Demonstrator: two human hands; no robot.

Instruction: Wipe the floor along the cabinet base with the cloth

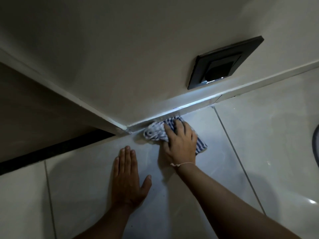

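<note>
Glossy tiled floor (259, 152), right hand (179, 144) pressed on bunched striped cloth (155, 133) against the skirting (189, 106) corner, fingers curled over it, left hand (128, 176) flat, empty, dark socket (224, 62) above.

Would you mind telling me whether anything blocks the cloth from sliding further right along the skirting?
Nothing visible does. The right hand presses the striped cloth against the skirting, and the tiled floor beside it looks bare.
</note>
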